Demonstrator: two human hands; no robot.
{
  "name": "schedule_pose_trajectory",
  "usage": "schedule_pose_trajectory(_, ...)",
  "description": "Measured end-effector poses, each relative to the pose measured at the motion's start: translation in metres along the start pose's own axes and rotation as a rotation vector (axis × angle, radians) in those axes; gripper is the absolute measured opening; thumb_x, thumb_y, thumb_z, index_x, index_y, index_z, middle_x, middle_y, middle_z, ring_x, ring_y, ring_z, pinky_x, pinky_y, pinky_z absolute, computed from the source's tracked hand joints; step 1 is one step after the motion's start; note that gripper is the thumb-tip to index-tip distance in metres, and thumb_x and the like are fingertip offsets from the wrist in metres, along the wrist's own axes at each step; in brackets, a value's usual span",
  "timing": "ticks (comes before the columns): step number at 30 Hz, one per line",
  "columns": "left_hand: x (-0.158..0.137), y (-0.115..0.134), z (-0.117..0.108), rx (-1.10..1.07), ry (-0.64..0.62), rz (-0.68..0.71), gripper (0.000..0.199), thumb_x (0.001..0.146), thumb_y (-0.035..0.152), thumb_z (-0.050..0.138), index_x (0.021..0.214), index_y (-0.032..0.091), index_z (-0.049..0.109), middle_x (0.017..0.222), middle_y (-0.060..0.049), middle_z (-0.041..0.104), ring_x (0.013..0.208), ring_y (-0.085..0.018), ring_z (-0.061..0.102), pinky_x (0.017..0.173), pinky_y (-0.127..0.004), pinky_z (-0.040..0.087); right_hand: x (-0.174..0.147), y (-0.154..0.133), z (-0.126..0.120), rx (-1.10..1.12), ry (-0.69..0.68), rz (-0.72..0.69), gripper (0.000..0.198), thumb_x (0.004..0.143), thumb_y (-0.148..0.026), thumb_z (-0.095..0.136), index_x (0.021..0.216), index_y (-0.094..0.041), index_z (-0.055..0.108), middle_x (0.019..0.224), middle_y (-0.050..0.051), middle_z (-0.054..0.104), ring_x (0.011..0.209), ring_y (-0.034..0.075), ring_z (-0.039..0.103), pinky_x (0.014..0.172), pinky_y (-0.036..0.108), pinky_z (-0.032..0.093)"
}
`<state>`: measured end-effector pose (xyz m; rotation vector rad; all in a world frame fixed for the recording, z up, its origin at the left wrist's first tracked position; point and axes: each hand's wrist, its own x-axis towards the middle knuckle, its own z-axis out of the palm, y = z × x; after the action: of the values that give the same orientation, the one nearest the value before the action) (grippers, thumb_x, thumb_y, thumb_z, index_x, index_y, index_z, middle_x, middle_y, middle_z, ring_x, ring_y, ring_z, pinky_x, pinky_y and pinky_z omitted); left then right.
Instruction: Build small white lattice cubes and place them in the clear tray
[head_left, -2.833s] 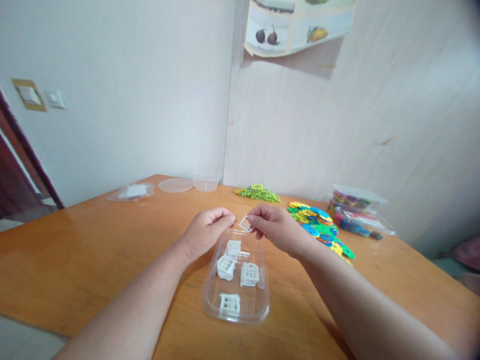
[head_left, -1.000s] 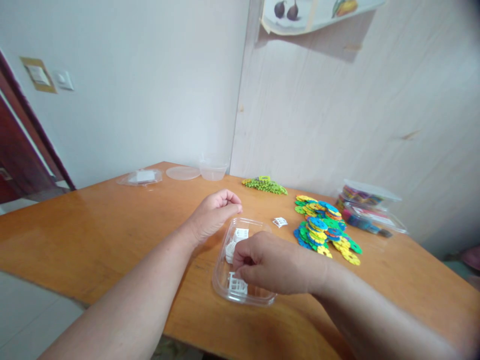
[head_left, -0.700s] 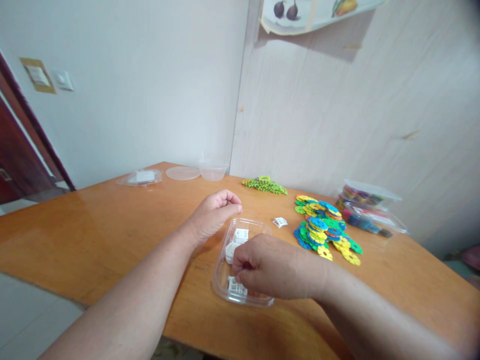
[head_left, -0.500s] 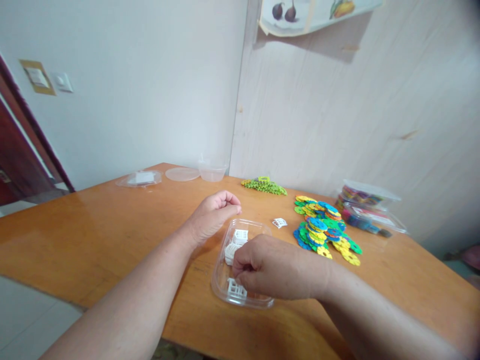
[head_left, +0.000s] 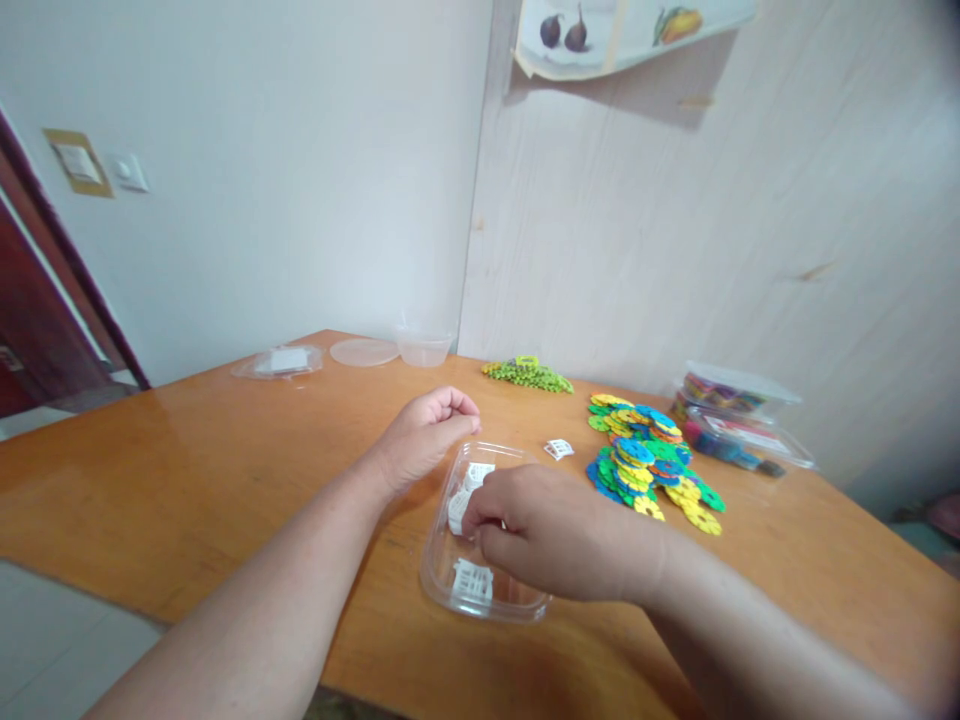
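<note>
A clear plastic box (head_left: 433, 560) on the table holds small white lattice pieces. One group of white pieces (head_left: 472, 580) lies at its near end, and a stack (head_left: 459, 510) leans farther in. My right hand (head_left: 536, 530) reaches over the box from the right, curled, with fingertips against the stack. What its fingers hold, if anything, is hidden. Just past the box's far left corner hovers my left hand (head_left: 431, 435), thumb and fingertips together; nothing shows out of that pinch. On the table beyond the box lie loose white pieces (head_left: 559, 449).
Colourful flower-shaped discs (head_left: 637, 460) are heaped to the right. Behind them stand filled clear boxes (head_left: 739, 430). Green pieces (head_left: 529, 375) lie by the wall, near a clear tub (head_left: 424, 345), a round lid (head_left: 364, 351) and a clear lid with white label (head_left: 279, 360).
My right thumb and fingers have parted slightly over the box. The white pieces at the near end look more layered than before. My left hand has stayed nearly still.
</note>
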<state>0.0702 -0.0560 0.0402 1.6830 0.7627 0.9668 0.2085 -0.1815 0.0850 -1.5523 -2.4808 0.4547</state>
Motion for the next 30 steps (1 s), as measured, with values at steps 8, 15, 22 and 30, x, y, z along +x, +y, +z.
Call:
schedule_pose_trajectory(8,-0.001,-0.005,-0.001,-0.007,-0.016,0.029,0.015,0.076,0.031,0.063,0.086,0.020,0.059,0.076,0.001,0.064,0.066,-0.013,0.057,0.061,-0.025,0.040,0.004,-0.009,0.012,-0.354,-0.094,-0.010,0.024,0.085,-0.024,0.050,0.080,-0.019,0.073,0.078,0.006,0.072,0.062,0.016,0.056,0.053,0.029,0.024)
schedule_pose_trajectory(15,-0.002,-0.003,-0.001,0.000,-0.020,0.030,0.015,0.077,0.031,0.062,0.085,0.020,0.058,0.074,0.001,0.063,0.063,-0.012,0.056,0.060,-0.025,0.040,0.003,-0.006,0.014,-0.239,-0.056,-0.018,0.023,0.082,-0.022,0.049,0.078,-0.020,0.071,0.076,0.003,0.071,0.062,0.014,0.054,0.055,0.026,0.028)
schedule_pose_trajectory(22,0.001,-0.004,-0.001,0.005,-0.016,0.030,0.014,0.076,0.029,0.063,0.085,0.019,0.059,0.075,0.000,0.064,0.067,-0.013,0.057,0.063,-0.026,0.041,0.000,-0.006,0.002,-0.172,0.002,0.027,0.023,0.082,-0.020,0.050,0.077,-0.021,0.072,0.073,0.002,0.070,0.062,0.013,0.054,0.055,0.025,0.029)
schedule_pose_trajectory(30,0.001,-0.005,-0.002,0.028,0.040,0.048,0.012,0.079,0.028,0.059,0.086,0.019,0.059,0.082,0.000,0.067,0.083,-0.016,0.061,0.078,-0.029,0.042,-0.005,0.062,-0.037,-0.110,0.432,0.263,0.026,0.084,-0.022,0.046,0.094,-0.023,0.071,0.083,0.002,0.072,0.072,0.015,0.060,0.061,0.025,0.036)
